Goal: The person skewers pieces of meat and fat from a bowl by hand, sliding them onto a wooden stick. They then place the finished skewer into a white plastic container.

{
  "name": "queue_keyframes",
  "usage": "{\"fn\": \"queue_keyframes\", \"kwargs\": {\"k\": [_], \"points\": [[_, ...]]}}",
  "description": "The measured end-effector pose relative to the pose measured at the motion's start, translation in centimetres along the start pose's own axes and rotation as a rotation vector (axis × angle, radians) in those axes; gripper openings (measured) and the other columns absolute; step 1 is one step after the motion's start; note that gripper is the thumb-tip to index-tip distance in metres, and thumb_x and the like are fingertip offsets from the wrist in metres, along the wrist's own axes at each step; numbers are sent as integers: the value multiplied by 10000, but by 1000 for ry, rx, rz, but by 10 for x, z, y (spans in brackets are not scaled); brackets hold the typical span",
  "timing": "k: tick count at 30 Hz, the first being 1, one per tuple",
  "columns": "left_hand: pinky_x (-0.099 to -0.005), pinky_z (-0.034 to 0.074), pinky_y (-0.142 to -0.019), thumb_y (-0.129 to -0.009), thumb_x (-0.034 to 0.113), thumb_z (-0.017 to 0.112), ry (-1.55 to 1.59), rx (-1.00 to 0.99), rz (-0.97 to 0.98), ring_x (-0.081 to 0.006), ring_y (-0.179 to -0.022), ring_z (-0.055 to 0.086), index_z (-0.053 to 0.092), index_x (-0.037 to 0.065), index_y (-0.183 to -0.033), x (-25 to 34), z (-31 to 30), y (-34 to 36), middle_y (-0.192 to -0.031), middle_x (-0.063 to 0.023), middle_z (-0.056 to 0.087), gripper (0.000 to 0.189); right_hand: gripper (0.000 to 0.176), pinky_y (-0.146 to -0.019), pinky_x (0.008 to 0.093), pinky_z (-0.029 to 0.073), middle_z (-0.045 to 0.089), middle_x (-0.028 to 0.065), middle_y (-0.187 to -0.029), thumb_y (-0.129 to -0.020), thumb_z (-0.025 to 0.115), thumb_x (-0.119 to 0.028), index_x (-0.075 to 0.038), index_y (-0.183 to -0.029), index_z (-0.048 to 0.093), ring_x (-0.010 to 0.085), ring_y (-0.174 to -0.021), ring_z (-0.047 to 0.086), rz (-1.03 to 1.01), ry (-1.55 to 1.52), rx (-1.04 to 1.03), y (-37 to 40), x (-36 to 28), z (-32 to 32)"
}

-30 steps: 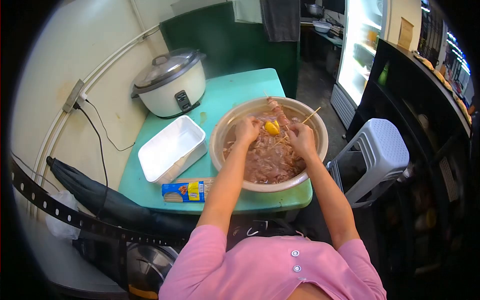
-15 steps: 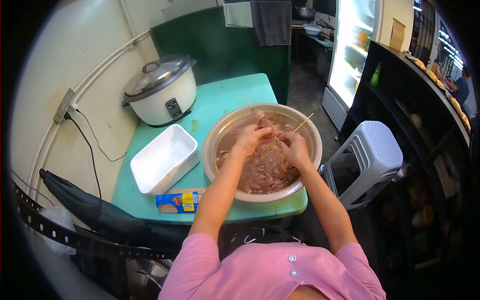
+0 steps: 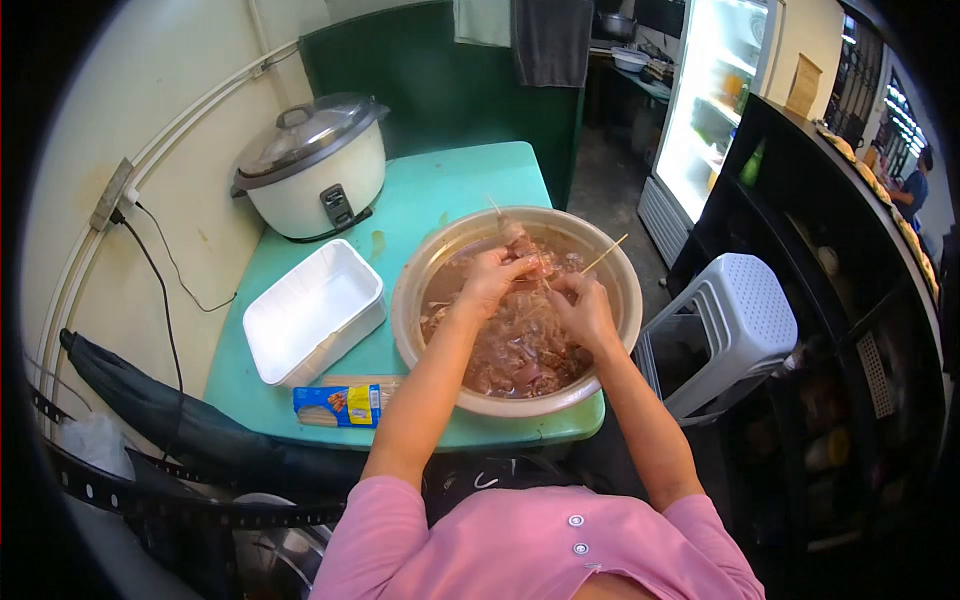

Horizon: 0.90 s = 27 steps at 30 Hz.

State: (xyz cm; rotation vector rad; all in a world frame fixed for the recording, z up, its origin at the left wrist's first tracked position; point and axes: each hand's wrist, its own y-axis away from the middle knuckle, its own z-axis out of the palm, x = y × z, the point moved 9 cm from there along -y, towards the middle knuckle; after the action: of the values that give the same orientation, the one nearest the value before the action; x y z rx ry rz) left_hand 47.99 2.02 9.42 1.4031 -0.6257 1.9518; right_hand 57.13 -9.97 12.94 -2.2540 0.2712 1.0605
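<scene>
Over a wide basin [image 3: 402,330] of raw, marinated meat strips [image 3: 530,345], both of my hands work close together. My left hand [image 3: 490,280] is closed around pieces of meat threaded on a bamboo skewer [image 3: 494,206], whose tip pokes out past the meat [image 3: 515,238] at the far side. Fingers pinched, my right hand [image 3: 582,305] sits just right of it, at the near end of that skewer. A second thin stick [image 3: 606,255] slants up beside the right hand toward the basin's right rim.
Left of the basin stand a white plastic tub [image 3: 315,310] and a blue-labelled pack of skewers [image 3: 340,404], on the green table [image 3: 470,165]. A large rice cooker [image 3: 315,170] is behind them. Stacked grey stools [image 3: 735,320] stand right of the table, beside a dark shelf [image 3: 830,290].
The skewer tip now shows beyond the far end of the meat. Both hands stay over the basin with small finger movements, and the whole view has shifted slightly.
</scene>
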Motion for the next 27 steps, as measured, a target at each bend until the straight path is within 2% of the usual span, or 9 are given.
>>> {"fn": "queue_keyframes", "kwargs": {"k": [3,5,7,8,11,14,17,22,27], "points": [[-313,569,-707,-872,116,617,-33,21,3,-181,-835,642,581,-8,-995,1,1,1,-957,-102,641,178,120,-619,355,499,654,159,-729,-747,678,-98,-6,-824,671,260,-646,644,28,-26,7,0,7,1],[-312,552,-727,-880,124,599,-70,-11,-10,-173,-870,636,563,-6,-1035,-5,0,-1,-966,-95,642,205,113,-653,360,505,655,180,-771,-755,661,-83,-8,-839,670,283,-699,655,-33,9,27,1,9,3],[-310,527,-752,-883,129,586,-83,-13,-20,-165,-896,626,555,9,-1064,3,9,9,-981,-83,639,220,141,-723,385,497,665,175,-836,-774,642,-69,-20,-902,676,304,-783,653,51,-102,-30,4,10,5],[-285,526,-736,-867,122,603,-23,6,-15,-157,-842,623,559,5,-1096,5,12,10,-992,-77,629,261,176,-734,395,492,662,187,-881,-781,641,-81,-23,-945,671,311,-828,648,24,-75,-24,5,5,2],[-303,527,-770,-855,50,582,-21,-19,-106,-179,-878,626,513,-4,-1154,-2,6,-8,-1027,-90,614,312,153,-771,413,478,650,199,-888,-784,615,-62,1,-917,658,334,-836,633,42,-91,-21,-2,18,4],[-309,526,-769,-854,55,597,-161,-183,-112,-186,-877,627,518,-3,-1136,14,29,-19,-1035,-98,613,299,139,-720,430,481,640,206,-819,-789,610,-110,2,-864,647,360,-793,625,60,-65,80,0,22,-6],[-313,513,-717,-852,82,613,-368,-253,-146,-162,-879,623,503,89,-1132,13,29,-29,-969,-52,617,300,144,-703,435,483,641,202,-803,-779,613,-120,0,-852,646,360,-777,627,78,-55,146,3,21,-9],[-305,536,-711,-865,89,617,-264,-168,-105,-153,-852,633,537,58,-1090,-4,20,-30,-973,-60,629,241,155,-697,443,487,641,206,-806,-770,602,-133,7,-825,641,367,-779,628,157,-29,56,-1,36,3],[-312,540,-704,-865,90,624,-232,-126,-45,-161,-854,633,535,34,-1104,-14,-1,-37,-973,-72,633,261,149,-698,454,491,648,201,-809,-760,595,-125,-5,-819,662,375,-768,628,105,-23,42,-3,33,4]]}}
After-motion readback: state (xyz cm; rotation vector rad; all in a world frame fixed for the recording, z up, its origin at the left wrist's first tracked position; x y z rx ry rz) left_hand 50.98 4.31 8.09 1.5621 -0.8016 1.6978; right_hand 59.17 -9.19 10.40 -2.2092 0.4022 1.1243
